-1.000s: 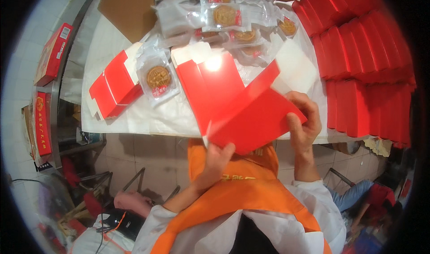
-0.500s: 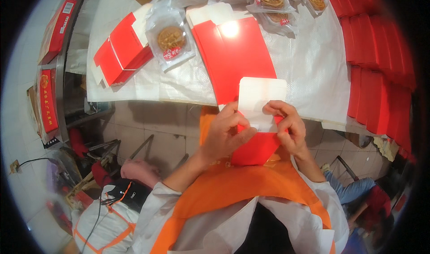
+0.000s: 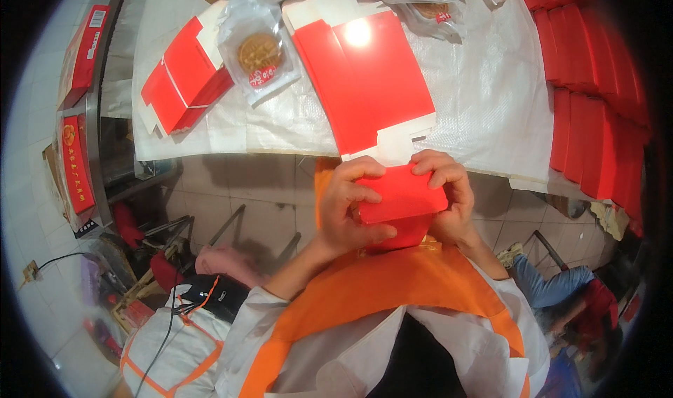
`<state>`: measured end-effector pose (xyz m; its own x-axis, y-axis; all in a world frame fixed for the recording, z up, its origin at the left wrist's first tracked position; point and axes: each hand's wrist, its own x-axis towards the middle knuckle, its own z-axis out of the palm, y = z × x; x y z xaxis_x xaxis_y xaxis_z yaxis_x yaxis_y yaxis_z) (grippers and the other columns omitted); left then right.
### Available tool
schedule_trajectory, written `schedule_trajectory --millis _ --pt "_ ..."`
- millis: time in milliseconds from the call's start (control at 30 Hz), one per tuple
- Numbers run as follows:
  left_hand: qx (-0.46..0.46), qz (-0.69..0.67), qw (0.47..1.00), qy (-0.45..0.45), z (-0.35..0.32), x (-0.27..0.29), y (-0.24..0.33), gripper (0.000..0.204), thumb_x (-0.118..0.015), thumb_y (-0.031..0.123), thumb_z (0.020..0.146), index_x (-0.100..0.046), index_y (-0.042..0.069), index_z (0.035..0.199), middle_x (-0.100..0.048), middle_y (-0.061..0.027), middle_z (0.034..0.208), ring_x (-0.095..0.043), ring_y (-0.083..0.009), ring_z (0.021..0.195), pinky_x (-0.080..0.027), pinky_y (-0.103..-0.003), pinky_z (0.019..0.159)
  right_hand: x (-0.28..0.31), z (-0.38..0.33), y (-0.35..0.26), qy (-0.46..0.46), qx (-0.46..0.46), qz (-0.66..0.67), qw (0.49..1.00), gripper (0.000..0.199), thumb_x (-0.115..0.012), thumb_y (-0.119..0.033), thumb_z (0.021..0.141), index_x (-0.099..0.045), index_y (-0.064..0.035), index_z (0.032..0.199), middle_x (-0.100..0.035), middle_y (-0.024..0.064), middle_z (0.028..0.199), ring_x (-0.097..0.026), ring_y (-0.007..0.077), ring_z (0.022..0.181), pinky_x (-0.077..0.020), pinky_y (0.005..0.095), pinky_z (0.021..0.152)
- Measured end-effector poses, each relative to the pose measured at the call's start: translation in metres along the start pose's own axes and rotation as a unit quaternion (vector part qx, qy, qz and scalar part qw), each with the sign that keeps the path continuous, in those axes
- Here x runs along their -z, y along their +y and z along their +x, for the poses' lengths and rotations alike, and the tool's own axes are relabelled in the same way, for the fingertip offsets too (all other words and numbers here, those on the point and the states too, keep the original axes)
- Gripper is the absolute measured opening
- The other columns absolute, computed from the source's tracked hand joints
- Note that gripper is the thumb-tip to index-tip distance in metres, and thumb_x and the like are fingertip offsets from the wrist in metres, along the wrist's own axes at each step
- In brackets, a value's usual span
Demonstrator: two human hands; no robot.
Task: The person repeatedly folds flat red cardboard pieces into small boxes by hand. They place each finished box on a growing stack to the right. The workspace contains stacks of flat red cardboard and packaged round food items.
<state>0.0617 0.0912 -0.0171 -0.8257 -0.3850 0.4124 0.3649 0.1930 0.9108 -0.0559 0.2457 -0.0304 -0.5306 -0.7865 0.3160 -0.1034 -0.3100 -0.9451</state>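
Observation:
Close in front of my orange apron, a small red cardboard box [image 3: 403, 200] is held between both hands. My left hand [image 3: 350, 205] wraps its left side, with the thumb across the front. My right hand [image 3: 449, 194] grips the right side, fingers curled over the top edge and the thumb mostly hidden. Just beyond my hands, a stack of flat red carton blanks [image 3: 371, 79] with white flaps lies on the table. To its left rests a clear-wrapped round pastry [image 3: 260, 53].
A strapped bundle of red blanks [image 3: 184, 75] sits at the left on the white table cover [image 3: 484, 82]. Several wrapped pastries [image 3: 429, 9] lie at the far edge. Rows of red boxes [image 3: 585, 138] stand at the right. Another person's legs [image 3: 550, 279] show at lower right.
The white flap that stood up from the box has been folded away, and a closed red face now shows. Both hands have shifted their grip to the box's sides.

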Motion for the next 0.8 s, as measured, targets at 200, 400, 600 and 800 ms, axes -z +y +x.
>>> schedule_trajectory --millis 200,400,600,800 --pt "0.095 0.072 0.993 0.002 0.008 -0.004 0.015 0.030 -0.069 0.010 0.073 -0.050 0.002 0.094 -0.055 -0.0181 0.111 -0.051 -0.0307 0.105 -0.039 -0.041 0.090 -0.012 0.007 -0.022 0.097 -0.123 0.035 0.987 0.034 -0.059 0.004 0.072 -0.042 -0.0021 0.101 -0.050 0.0156 0.111 -0.048 0.0238 0.107 -0.0386 0.0327 0.091" --pt "0.080 0.090 0.992 -0.024 0.023 0.004 0.019 0.020 -0.063 0.003 0.077 -0.055 0.001 0.095 -0.061 -0.0133 0.100 -0.056 -0.0275 0.097 -0.042 -0.035 0.087 -0.003 0.020 -0.033 0.068 -0.131 -0.048 0.988 0.031 -0.057 0.002 0.076 -0.049 -0.0005 0.105 -0.054 0.0124 0.106 -0.051 0.0209 0.100 -0.0404 0.0301 0.087" --pt "0.136 0.063 0.989 -0.019 0.027 0.005 0.017 0.023 -0.065 0.003 0.075 -0.057 0.000 0.096 -0.061 -0.0127 0.098 -0.057 -0.0240 0.097 -0.044 -0.032 0.084 -0.001 0.026 -0.034 0.064 -0.131 -0.067 0.987 0.020 -0.054 0.002 0.078 -0.054 0.0003 0.098 -0.056 0.0107 0.102 -0.052 0.0206 0.097 -0.0410 0.0294 0.084" --pt "0.084 0.107 0.989 -0.050 0.029 0.004 0.016 0.032 -0.069 0.004 0.072 -0.056 0.000 0.100 -0.059 -0.0146 0.102 -0.057 -0.0247 0.096 -0.044 -0.032 0.083 -0.003 0.026 -0.033 0.080 -0.151 -0.043 0.984 0.019 -0.052 0.001 0.081 -0.054 0.0003 0.099 -0.054 0.0101 0.103 -0.051 0.0189 0.097 -0.0407 0.0287 0.083"
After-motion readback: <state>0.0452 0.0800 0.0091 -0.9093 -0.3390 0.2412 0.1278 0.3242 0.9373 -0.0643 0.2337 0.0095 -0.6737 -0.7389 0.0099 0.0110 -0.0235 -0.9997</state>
